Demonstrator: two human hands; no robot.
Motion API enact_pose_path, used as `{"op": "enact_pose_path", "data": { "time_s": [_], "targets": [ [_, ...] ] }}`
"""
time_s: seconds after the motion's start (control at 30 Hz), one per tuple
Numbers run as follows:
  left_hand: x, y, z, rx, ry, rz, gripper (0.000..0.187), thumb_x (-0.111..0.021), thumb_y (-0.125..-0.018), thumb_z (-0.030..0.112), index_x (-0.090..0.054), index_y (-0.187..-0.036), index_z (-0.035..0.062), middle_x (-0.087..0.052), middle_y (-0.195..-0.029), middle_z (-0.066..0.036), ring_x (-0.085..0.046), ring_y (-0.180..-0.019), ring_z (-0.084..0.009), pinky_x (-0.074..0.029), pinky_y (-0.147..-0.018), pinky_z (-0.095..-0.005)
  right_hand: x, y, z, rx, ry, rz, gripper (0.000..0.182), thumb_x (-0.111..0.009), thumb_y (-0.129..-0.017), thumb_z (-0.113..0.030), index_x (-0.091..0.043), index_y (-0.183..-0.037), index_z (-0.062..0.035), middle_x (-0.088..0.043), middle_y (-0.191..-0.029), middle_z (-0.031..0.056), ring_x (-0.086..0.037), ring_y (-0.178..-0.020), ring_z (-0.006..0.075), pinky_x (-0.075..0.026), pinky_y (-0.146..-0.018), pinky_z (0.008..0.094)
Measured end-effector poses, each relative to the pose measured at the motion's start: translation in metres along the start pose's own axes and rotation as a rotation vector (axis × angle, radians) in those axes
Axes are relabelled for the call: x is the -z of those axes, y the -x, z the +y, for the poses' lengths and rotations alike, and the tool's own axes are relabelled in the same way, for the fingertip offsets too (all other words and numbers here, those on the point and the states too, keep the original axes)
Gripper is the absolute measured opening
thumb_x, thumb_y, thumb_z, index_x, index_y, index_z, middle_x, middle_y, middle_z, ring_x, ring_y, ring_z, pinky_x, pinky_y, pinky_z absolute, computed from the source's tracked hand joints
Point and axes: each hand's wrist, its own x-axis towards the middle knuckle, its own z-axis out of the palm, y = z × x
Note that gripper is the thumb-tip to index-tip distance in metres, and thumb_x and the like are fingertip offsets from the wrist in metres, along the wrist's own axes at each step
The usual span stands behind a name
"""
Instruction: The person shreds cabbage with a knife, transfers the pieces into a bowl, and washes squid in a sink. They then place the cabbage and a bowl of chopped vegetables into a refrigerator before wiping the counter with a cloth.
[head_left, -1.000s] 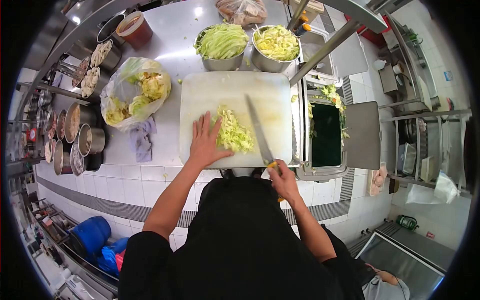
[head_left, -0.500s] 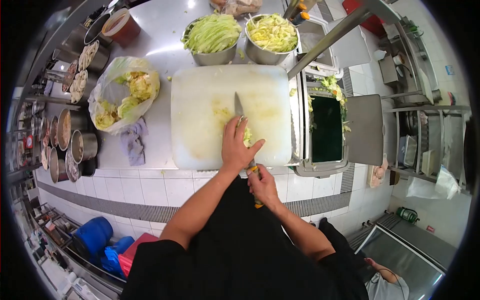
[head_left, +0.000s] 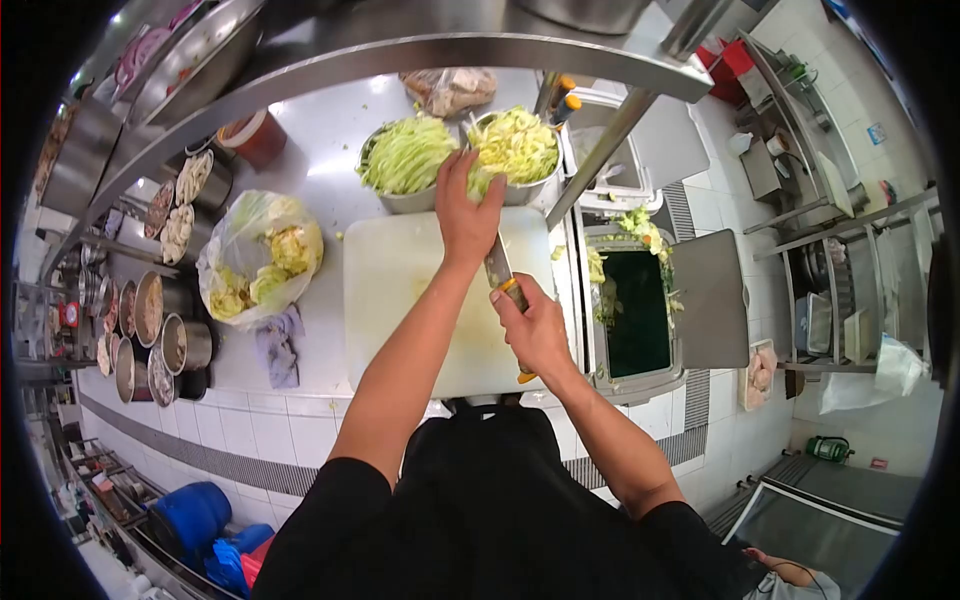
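Observation:
My right hand [head_left: 535,335] grips a knife [head_left: 498,262] by its grey-and-yellow handle, with the blade pointing away from me. My left hand [head_left: 468,220] lies along the blade, hiding much of it. Chopped lettuce [head_left: 481,184] shows between its thumb and fingers, held against the knife. Both are above the far edge of a white cutting board [head_left: 390,290]. Just beyond the fingertips stand two metal containers: one holds pale green shredded lettuce [head_left: 405,155], the other yellower chopped lettuce [head_left: 520,147].
A metal shelf rail [head_left: 400,52] and a slanted post [head_left: 605,155] frame the far side. At left are a plastic bag [head_left: 225,250] of lettuce pieces, a cloth [head_left: 280,348] and several metal pots [head_left: 187,345]. An open bin [head_left: 640,310] stands at right.
Both hands have moved forward from the near part of the board toward the containers, carrying the knife and chopped lettuce. The view has shifted, showing more of the upper shelf.

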Motion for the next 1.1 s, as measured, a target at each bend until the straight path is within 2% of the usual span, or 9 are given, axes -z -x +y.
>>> {"op": "enact_pose_path", "data": {
  "time_s": [0.03, 0.07, 0.1, 0.17, 0.37, 0.63, 0.9, 1.0, 1.1],
  "targets": [
    [-0.016, -0.018, -0.002, -0.015, 0.009, -0.004, 0.045, -0.073, -0.081, 0.018, -0.06, -0.12, 0.001, -0.054, -0.127, -0.023, -0.051, -0.12, -0.0385, -0.042, -0.101, -0.0441, 0.01, -0.006, -0.004, -0.017, -0.002, 0.022, 0.038, -0.063, -0.092, -0.03, -0.06, -0.113, 0.001, -0.06, -0.063, 0.0185, -0.061, -0.056, 0.0318, -0.046, -0.056, 0.0413],
    [-0.031, -0.035, -0.004, -0.041, 0.018, -0.013, 0.043, -0.073, -0.081, 0.018, -0.06, -0.118, 0.0014, -0.056, -0.124, -0.022, -0.052, -0.118, -0.0378, -0.042, -0.101, -0.0434, 0.018, -0.012, 0.004, 0.029, 0.013, 0.033, 0.04, -0.064, -0.092, -0.028, -0.058, -0.117, 0.0025, -0.058, -0.065, 0.0047, -0.053, -0.05, 0.0104, -0.044, -0.047, 0.0286],
    [-0.046, -0.05, -0.005, -0.064, 0.027, -0.022, 0.042, -0.074, -0.08, 0.019, -0.061, -0.117, 0.0017, -0.058, -0.121, -0.021, -0.053, -0.116, -0.0372, -0.043, -0.1, -0.0427, 0.029, -0.012, 0.006, 0.034, 0.009, 0.049, 0.04, -0.064, -0.092, -0.028, -0.058, -0.117, 0.0025, -0.058, -0.065, 0.0047, -0.053, -0.05, 0.0104, -0.044, -0.047, 0.0286],
    [-0.075, -0.076, -0.014, -0.049, 0.08, -0.052, 0.041, -0.073, -0.081, 0.021, -0.062, -0.115, 0.0017, -0.059, -0.117, -0.019, -0.055, -0.114, -0.0359, -0.043, -0.1, -0.0421, 0.047, -0.003, 0.013, -0.019, 0.053, 0.063, 0.042, -0.062, -0.092, -0.032, -0.059, -0.116, 0.0018, -0.061, -0.065, 0.0184, -0.062, -0.059, 0.0328, -0.047, -0.058, 0.0419],
    [-0.127, -0.067, -0.079, -0.367, -0.609, -0.606, 0.062, -0.059, -0.09, 0.045, -0.049, -0.137, 0.005, -0.041, -0.144, -0.021, -0.037, -0.135, -0.0388, -0.032, -0.11, -0.0495, 0.09, 0.055, 0.091, -0.131, 0.106, -0.042, 0.042, -0.065, -0.09, -0.033, -0.062, -0.116, 0.0001, -0.061, -0.064, 0.0171, -0.059, -0.055, 0.0287, -0.046, -0.056, 0.0401],
    [-0.139, -0.058, -0.073, -0.177, -0.832, -0.999, 0.07, -0.038, -0.097, 0.054, -0.035, -0.148, 0.0055, -0.025, -0.156, -0.02, -0.022, -0.144, -0.0379, -0.018, -0.116, -0.0558, 0.13, 0.085, 0.129, -0.356, 0.027, -0.153, 0.044, -0.068, -0.088, -0.035, -0.062, -0.117, -0.0017, -0.06, -0.062, 0.016, -0.061, -0.057, 0.0241, -0.047, -0.057, 0.0377],
    [-0.109, -0.068, -0.047, -0.262, -0.794, -0.762, 0.071, -0.043, -0.095, 0.058, -0.04, -0.145, 0.0095, -0.032, -0.153, -0.019, -0.027, -0.142, -0.0361, -0.016, -0.116, -0.055, 0.143, 0.085, 0.128, -0.334, 0.023, -0.152, 0.041, -0.069, -0.088, -0.032, -0.063, -0.115, -0.0017, -0.061, -0.062, 0.0137, -0.061, -0.052, 0.0202, -0.048, -0.054, 0.0351],
    [-0.061, -0.109, -0.033, -0.263, -0.51, -0.455, 0.039, -0.055, -0.094, 0.04, -0.068, -0.108, 0.0066, -0.066, -0.111, -0.017, -0.058, -0.107, -0.038, -0.044, -0.093, -0.0468, 0.141, 0.087, 0.131, -0.321, -0.019, -0.139, 0.04, -0.069, -0.088, -0.029, -0.063, -0.115, -0.0008, -0.061, -0.062, 0.0098, -0.06, -0.051, 0.0165, -0.047, -0.051, 0.0322],
    [-0.016, -0.151, -0.132, -0.542, -1.058, -0.49, 0.033, -0.054, -0.094, 0.038, -0.066, -0.114, 0.013, -0.068, -0.106, -0.016, -0.065, -0.088, -0.0394, -0.051, -0.076, -0.0493, 0.139, 0.087, 0.128, -0.324, -0.028, -0.158, 0.04, -0.069, -0.088, -0.028, -0.063, -0.115, 0.0009, -0.061, -0.064, 0.008, -0.059, -0.051, 0.0147, -0.047, -0.051, 0.0306]
  ]
}}
